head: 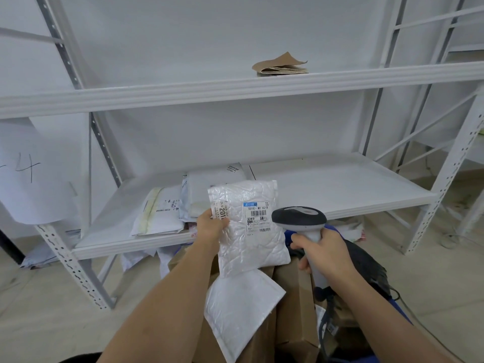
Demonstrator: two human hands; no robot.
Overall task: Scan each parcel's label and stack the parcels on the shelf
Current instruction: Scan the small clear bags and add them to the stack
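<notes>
Head view: white shelf (340,189), pale wall (209,27).

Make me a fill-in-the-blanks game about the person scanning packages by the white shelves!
1. The left hand holds a white padded ____ with its label facing up.
2. The right hand grips a barcode ____.
3. The folded brown paper lies on the ____ shelf.
4. The parcels already stacked lie on the ____ shelf.

Missing words: parcel, scanner, upper, lower

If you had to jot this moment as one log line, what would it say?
step: scanning label | left hand: holds white parcel | right hand: grips scanner | shelf: some parcels already stacked
</notes>
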